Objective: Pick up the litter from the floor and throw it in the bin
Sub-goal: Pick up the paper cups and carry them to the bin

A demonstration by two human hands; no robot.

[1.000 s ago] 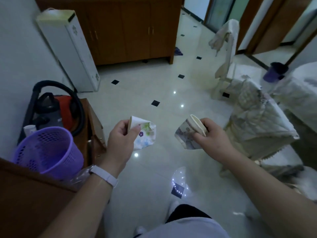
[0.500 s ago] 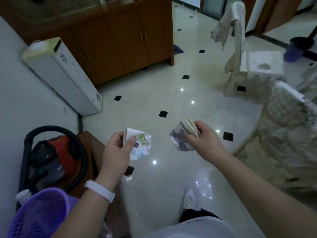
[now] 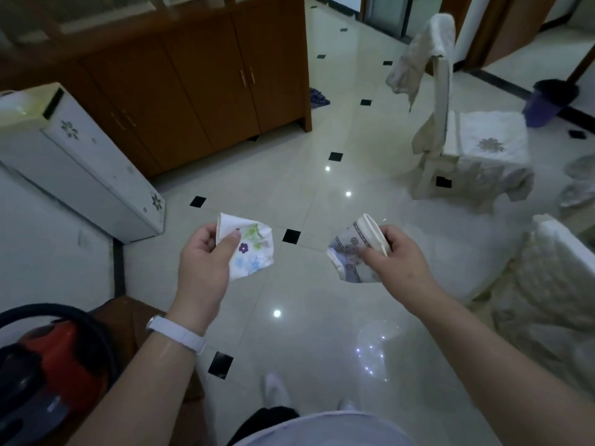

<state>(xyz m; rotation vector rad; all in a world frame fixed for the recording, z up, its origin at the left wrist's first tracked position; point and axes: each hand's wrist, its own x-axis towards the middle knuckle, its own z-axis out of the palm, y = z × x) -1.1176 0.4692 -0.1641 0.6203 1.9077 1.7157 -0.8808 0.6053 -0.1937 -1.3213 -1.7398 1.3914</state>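
The left hand (image 3: 206, 255) pinches a crushed flowered cup (image 3: 249, 249); the right hand (image 3: 397, 255) grips a flattened patterned cup (image 3: 352, 255), both seemingly carried for binning; no bin in view.

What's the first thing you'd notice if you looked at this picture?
Two squashed paper cups are held up in the middle: the left hand grips a flowered cup and the right hand holds a grey-patterned cup, both above the shiny tiled floor. Next, the red vacuum cleaner stands out at the bottom left, and a white chair draped with cloths stands at the upper right.
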